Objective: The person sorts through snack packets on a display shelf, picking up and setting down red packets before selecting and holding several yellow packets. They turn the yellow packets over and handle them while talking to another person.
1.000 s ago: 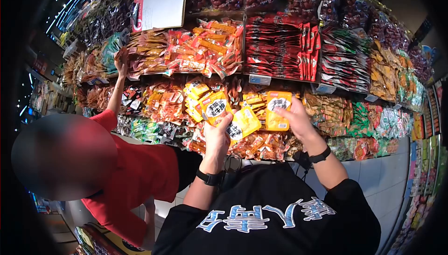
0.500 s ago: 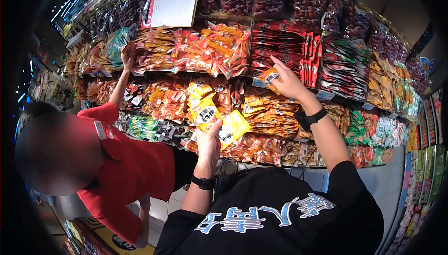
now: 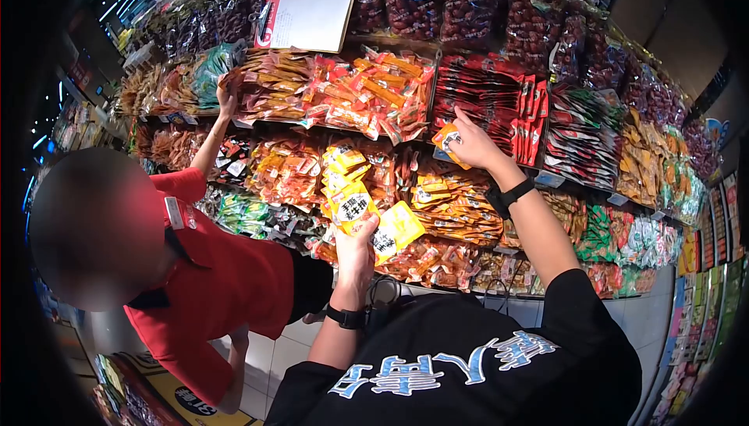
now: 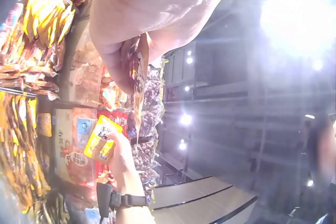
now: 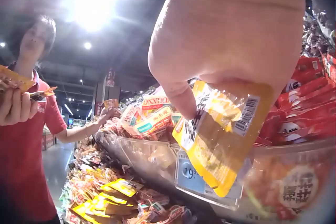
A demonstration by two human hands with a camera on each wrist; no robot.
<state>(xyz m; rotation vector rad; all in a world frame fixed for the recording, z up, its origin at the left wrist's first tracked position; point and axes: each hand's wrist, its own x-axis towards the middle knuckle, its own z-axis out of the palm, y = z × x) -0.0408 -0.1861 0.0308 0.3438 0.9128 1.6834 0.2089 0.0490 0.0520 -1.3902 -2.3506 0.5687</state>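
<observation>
My left hand holds yellow snack packets by their lower edges; one packet faces up, and another packet fans out to the right. In the left wrist view these packets appear nearly edge-on. My right hand pinches a single yellow packet between thumb and fingers. A barcode shows on its wrinkled, shiny side. It hangs in front of a price tag on the shelf front, just below the red packets. More yellow packets lie in the lower bin.
A person in a red shirt stands close on my left, one arm reaching to the upper shelf. A clipboard rests across the upper bins. Bags of dark fruit line the back. Orange-wrapped snacks fill the bin beside the red packets.
My right hand has risen with its yellow packet from beside my left hand to the upper shelf's front edge. My left hand still holds its packets. The head view has shifted slightly.
</observation>
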